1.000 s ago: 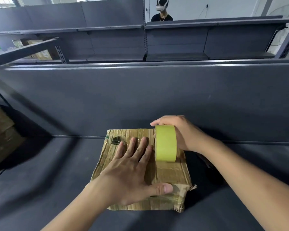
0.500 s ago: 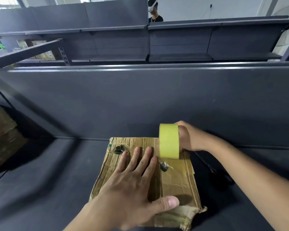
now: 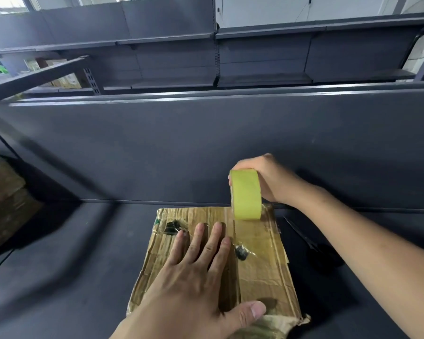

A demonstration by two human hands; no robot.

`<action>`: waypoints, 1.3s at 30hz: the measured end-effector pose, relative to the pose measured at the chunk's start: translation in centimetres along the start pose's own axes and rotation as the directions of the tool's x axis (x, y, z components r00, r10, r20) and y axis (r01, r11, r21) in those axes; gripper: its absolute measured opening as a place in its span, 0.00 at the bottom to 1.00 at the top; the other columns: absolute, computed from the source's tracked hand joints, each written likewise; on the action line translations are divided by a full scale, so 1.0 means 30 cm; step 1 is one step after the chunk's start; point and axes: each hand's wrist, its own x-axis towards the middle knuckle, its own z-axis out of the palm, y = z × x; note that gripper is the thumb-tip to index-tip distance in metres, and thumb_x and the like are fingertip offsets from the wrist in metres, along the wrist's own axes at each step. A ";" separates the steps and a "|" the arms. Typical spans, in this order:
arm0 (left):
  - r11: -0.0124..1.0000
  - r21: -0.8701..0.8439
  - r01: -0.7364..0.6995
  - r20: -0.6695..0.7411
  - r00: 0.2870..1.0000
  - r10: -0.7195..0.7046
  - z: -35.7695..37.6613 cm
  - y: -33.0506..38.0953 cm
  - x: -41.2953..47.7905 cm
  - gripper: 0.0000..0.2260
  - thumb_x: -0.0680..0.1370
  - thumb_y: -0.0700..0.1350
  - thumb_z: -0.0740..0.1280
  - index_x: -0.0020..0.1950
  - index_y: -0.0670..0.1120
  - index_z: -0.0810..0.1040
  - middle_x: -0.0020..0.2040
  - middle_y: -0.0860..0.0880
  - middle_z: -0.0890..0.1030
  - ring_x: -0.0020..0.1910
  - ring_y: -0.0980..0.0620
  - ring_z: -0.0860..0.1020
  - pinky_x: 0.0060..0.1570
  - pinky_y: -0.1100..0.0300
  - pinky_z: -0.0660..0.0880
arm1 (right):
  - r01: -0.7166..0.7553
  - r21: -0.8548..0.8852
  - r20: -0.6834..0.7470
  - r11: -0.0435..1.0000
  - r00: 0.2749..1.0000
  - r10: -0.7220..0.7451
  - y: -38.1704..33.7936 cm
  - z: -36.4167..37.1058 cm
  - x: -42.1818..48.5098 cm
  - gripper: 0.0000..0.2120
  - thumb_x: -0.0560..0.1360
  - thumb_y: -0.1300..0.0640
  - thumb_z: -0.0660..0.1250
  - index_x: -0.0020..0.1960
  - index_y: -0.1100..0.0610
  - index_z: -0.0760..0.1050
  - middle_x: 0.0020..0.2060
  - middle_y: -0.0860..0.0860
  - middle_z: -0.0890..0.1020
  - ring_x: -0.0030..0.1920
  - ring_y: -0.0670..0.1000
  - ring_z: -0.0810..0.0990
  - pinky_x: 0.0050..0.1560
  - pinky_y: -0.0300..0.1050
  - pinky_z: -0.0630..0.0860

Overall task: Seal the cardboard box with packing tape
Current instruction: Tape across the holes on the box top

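A worn brown cardboard box point(image 3: 262, 272) lies flat on the dark shelf surface point(image 3: 71, 265), its flaps closed. My left hand point(image 3: 196, 280) presses flat on the box top with fingers spread, the thumb near the box's front edge. My right hand point(image 3: 267, 182) grips a yellow-green roll of packing tape point(image 3: 245, 194), held upright over the box's far edge. A clear strip of tape runs from the roll down along the centre seam. Old black tape scraps point(image 3: 173, 227) stick to the box top.
A tall dark back panel point(image 3: 206, 148) rises right behind the box. More dark shelving point(image 3: 267, 57) stands beyond it. Brown cartons point(image 3: 3, 199) sit at the left edge. A dark tool-like object point(image 3: 313, 245) lies on the shelf to the right of the box.
My right hand has drawn the tape roll from the middle of the box top to its far edge, laying tape along the seam. My left hand has stayed pressed on the box.
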 end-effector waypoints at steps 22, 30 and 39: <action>0.998 0.064 0.000 -0.213 0.977 0.014 0.048 0.003 -0.009 0.50 0.73 0.80 0.37 0.80 0.48 0.66 0.82 0.46 0.61 0.79 0.38 0.63 0.70 0.45 0.56 | 0.045 -0.054 -0.203 0.998 0.978 -0.055 0.100 0.053 0.040 0.12 0.73 0.68 0.69 0.48 0.52 0.83 0.41 0.47 0.86 0.42 0.49 0.85 0.41 0.56 0.81; 1.000 0.000 -0.014 -0.225 0.974 0.014 0.041 0.003 -0.031 0.49 0.73 0.82 0.45 0.76 0.49 0.74 0.79 0.49 0.68 0.76 0.42 0.68 0.68 0.46 0.60 | -0.006 -0.010 -0.342 1.000 0.940 0.002 0.067 0.062 0.059 0.08 0.73 0.65 0.70 0.44 0.52 0.81 0.38 0.48 0.85 0.41 0.50 0.84 0.39 0.54 0.80; 0.997 -0.078 0.014 -0.227 0.973 -0.032 -0.067 -0.014 -0.039 0.56 0.60 0.86 0.34 0.83 0.61 0.53 0.81 0.67 0.50 0.81 0.58 0.52 0.80 0.55 0.49 | -0.250 0.234 -0.247 0.940 0.920 0.306 0.045 0.126 0.027 0.12 0.72 0.66 0.68 0.32 0.56 0.71 0.31 0.52 0.76 0.27 0.41 0.72 0.28 0.43 0.69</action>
